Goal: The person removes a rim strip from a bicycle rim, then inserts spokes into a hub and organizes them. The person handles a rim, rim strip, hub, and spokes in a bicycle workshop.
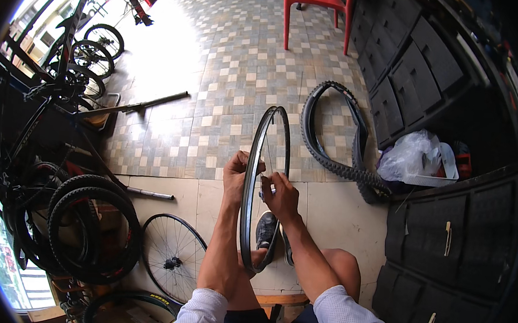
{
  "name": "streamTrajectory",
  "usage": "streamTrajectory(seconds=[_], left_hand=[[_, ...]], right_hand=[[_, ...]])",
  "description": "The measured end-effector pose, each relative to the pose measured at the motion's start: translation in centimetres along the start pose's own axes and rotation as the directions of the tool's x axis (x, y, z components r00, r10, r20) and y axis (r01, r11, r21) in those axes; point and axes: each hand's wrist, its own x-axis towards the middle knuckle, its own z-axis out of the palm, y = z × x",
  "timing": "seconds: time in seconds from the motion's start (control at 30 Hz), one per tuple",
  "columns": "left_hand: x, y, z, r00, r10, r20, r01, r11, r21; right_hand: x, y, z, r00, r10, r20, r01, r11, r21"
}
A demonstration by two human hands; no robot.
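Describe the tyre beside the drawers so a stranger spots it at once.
At the right stand black drawers. On the checkered floor beside them lies a tyre. Unlike the smooth rim to its left, it is knobby and squashed out of round.

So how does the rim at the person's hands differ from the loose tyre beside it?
The rim is smooth-edged, with a shiny strip; the tyre has knobbly tread. The rim stands upright between the left hand and right hand; the tyre rests untouched on the floor. The rim keeps an even curve; the tyre looks bent out of round. Both are dark loops.
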Motion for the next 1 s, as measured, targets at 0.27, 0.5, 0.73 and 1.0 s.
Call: streamTrajectory(seconds=[0.27, 0.5, 0.73, 1.0], left_hand=[[-0.5, 1.1, 1.0, 0.97, -0.234, -0.072, 0.244, 0.951, 0.189], [0.0, -0.4, 0.0, 0.986, -0.168, -0.02, 0.168, 0.985, 0.025], [-0.7, 0.6, 0.4, 0.977, -0.21, -0.045, 0.212, 0.977, 0.039], [0.2, 0.2, 1.5, 0.981, -0.194, -0.021, 0.194, 0.981, 0.019]], right_hand=[[0.1, 0.8, -0.7, 1.0, 0.003, -0.014, -0.003, 1.0, -0.028], [-0.2, 0.3, -0.2, 0.999, 0.043, -0.003, -0.043, 0.999, -0.006], [0.3, 0.3, -0.8, 1.0, 0.01, -0.011, -0.011, 1.0, -0.027], [-0.1, 0.7, -0.5, 1.0, 0.03, -0.002, -0.03, 0.999, -0.037]])
